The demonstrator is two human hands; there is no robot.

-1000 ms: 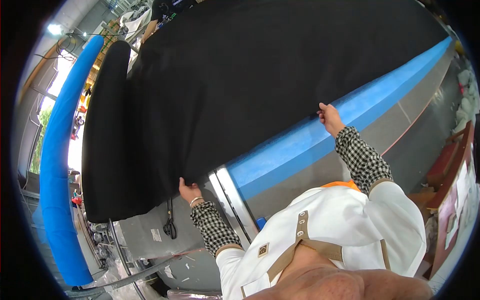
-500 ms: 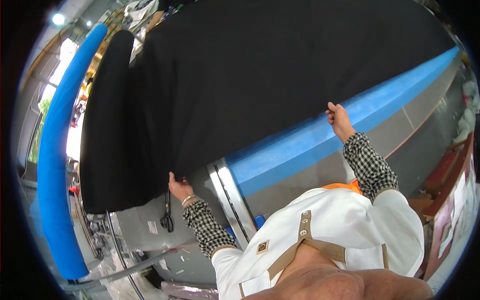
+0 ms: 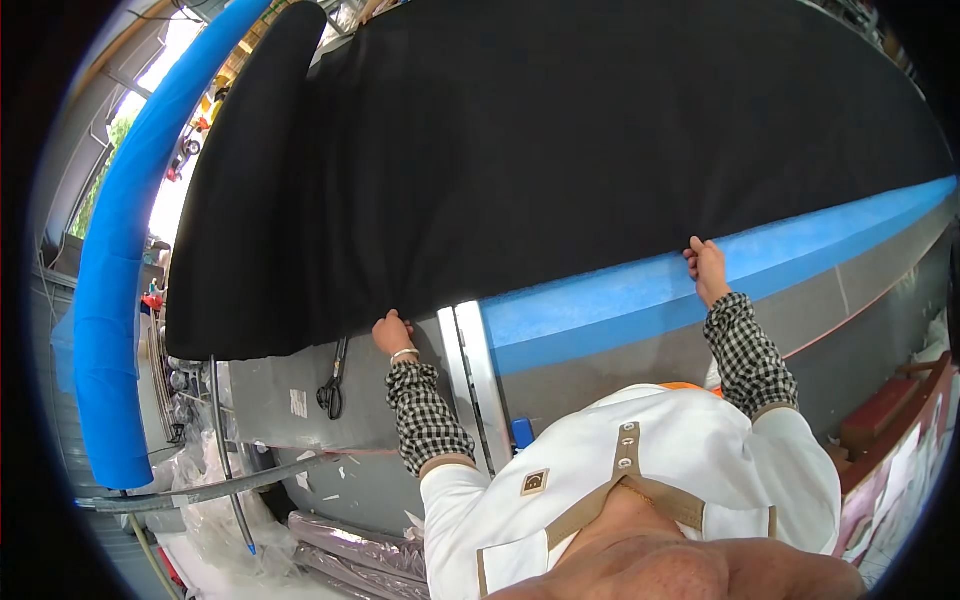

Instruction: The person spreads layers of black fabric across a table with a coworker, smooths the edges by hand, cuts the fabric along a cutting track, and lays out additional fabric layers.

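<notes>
A wide sheet of black fabric spreads over the table and runs to a black roll at the left. My left hand pinches its near edge, just left of a metal rail. Farther right, my right hand has its fingers closed on the same edge. Under the black sheet, a strip of blue fabric shows along the near side. Black-handled scissors lie on the grey table, left of my left hand, their blades partly under the fabric.
A large blue fabric roll stands off to the far left. Below it are a curved grey bar and clear plastic wrapping. Plastic-wrapped rolls lie under the table. At the right is a red-brown wooden piece of furniture.
My left hand has shifted right with the black edge and now sits close to the metal rail. More of the scissors shows. The whole view has also turned somewhat.
</notes>
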